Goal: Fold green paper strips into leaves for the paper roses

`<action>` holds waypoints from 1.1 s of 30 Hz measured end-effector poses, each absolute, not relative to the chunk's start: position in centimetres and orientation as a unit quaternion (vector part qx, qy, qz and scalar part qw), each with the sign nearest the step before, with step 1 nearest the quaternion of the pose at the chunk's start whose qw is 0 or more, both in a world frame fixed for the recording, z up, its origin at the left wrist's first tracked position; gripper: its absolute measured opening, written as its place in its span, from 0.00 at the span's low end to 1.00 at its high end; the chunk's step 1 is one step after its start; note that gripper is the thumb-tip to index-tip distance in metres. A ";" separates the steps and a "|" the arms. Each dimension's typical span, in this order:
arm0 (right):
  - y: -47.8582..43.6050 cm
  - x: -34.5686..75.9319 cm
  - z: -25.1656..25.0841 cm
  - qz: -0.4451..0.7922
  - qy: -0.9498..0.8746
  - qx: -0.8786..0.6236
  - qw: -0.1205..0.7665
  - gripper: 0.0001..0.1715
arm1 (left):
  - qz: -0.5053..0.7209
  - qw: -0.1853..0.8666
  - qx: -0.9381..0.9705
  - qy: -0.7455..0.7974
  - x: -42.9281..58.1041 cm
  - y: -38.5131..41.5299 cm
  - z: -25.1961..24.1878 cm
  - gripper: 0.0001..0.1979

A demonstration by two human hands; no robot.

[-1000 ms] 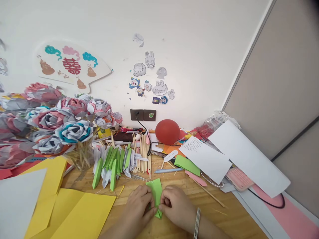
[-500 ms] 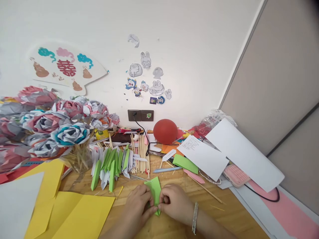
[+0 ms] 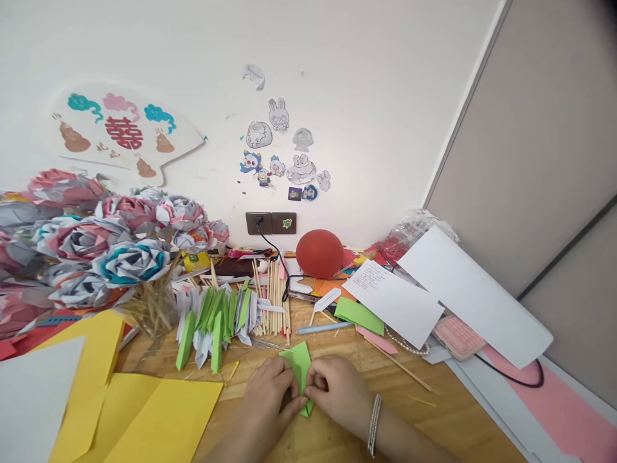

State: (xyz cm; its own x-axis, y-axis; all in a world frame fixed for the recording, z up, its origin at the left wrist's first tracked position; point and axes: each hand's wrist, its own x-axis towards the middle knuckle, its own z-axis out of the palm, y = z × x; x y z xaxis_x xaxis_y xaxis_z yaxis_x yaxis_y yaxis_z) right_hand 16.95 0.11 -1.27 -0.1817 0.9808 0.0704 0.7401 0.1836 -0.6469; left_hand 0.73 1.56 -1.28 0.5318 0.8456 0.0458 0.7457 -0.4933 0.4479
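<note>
A green sheet of paper (image 3: 301,361), partly folded at its near end, lies on the wooden table between my hands. My left hand (image 3: 276,393) is closed on its left edge, the thumb pressed near the lower fold. From the other side my right hand (image 3: 335,387) pinches the right edge, fingers curled; a silvery bracelet circles that wrist. My fingers hide part of the paper's middle. Just beyond lie tweezers (image 3: 272,346) and a row of folded green and white paper strips (image 3: 216,321).
Paper flowers (image 3: 91,238) crowd the left, above yellow paper (image 3: 159,411). Wooden sticks (image 3: 276,296), a blue pen (image 3: 322,328) and a red balloon (image 3: 319,254) are at the back. White sheets (image 3: 393,302) and a pink phone (image 3: 457,337) lie to the right.
My right hand's fingertips have shifted slightly up along the green paper's right edge. My left hand stays almost in place. The view has turned a little.
</note>
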 end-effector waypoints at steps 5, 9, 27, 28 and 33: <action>0.1 17.9 -0.7 0.323 -0.725 -0.562 0.233 0.03 | 0.135 0.192 0.851 0.470 0.8 1.4 -1.1 0.04; 0.1 17.9 -0.4 0.286 -0.750 -0.559 0.209 0.05 | 0.139 0.186 0.855 0.464 0.9 1.4 -1.3 0.05; -0.4 17.5 -0.4 0.242 -0.763 -0.565 0.200 0.05 | 0.156 0.160 0.860 0.458 0.6 1.6 -1.7 0.09; -0.5 17.5 -0.3 0.256 -0.759 -0.564 0.199 0.07 | 0.156 0.159 0.859 0.462 0.7 1.6 -1.6 0.08; -0.7 17.1 -0.6 0.239 -0.749 -0.586 0.194 0.10 | 0.149 0.164 0.846 0.485 0.8 1.7 -1.5 0.07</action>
State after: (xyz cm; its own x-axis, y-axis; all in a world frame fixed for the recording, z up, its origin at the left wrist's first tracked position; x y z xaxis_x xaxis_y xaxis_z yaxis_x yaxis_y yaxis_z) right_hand 17.06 -0.73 -0.57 -0.2380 0.9712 0.0108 0.7852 0.1989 -0.5864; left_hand 0.82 1.74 -1.48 0.4859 0.8691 0.0925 0.7712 -0.4761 0.4226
